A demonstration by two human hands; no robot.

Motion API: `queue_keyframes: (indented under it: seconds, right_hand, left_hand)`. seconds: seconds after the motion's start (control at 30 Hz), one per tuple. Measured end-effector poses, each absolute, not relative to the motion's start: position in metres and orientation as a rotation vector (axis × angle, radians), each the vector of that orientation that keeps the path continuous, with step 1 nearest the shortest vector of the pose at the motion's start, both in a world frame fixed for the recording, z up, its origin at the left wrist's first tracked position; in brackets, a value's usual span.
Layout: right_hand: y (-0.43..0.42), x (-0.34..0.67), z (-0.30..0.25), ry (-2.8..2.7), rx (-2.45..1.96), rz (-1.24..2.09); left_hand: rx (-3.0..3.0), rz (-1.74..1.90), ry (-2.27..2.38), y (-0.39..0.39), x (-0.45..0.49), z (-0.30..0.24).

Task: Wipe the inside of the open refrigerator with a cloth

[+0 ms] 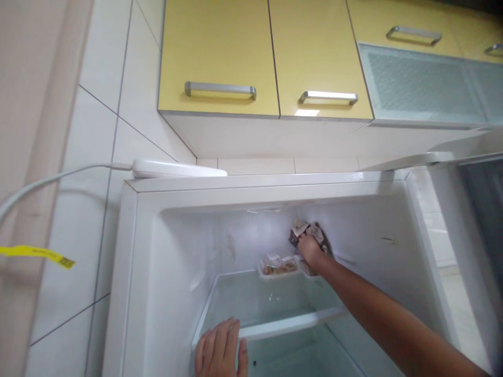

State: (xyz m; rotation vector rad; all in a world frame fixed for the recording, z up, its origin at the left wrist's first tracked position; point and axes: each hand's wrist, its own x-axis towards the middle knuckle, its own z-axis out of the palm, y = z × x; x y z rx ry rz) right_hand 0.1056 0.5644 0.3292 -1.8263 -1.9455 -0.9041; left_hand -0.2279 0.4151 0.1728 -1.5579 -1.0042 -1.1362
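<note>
My right hand (308,246) reaches deep into the fridge and is closed on a crumpled brown and beige cloth (314,230), which lies against the inner wall near the back right corner. Just below that hand, a clear plastic food container (279,267) with orange-brown contents sits at the rear of the glass shelf (243,296). A second container (307,268) beside it is partly hidden by my wrist. At the bottom of the view my left hand (220,351) rests by the shelf's white front edge, fingers stretched out and holding nothing.
The white fridge frame (275,180) surrounds the opening, with its open door (477,251) at the right. A white device (176,168) with a cable lies on top at the left. Yellow cabinets (220,47) with metal handles hang above. A tiled wall (84,209) runs along the left.
</note>
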Motion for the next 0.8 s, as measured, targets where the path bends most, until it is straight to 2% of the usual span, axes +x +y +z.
queue_keyframes:
  seconds: [0.3,0.63,0.8]
  right_hand:
    - [0.499,0.117,0.331,-1.957,-1.857,-1.005]
    - [0.406,0.121,0.278,-2.006,-1.819,-1.162]
    - [0.385,0.128,0.290,-1.931,-1.813,-1.257]
  left_hand:
    - [-1.606,-1.040,-1.016,0.393,-0.229,0.191]
    - [-1.731,-1.138,-1.063,0.376,-0.224,0.201]
    - [-1.720,-1.140,-1.047,0.376,-0.224,0.201]
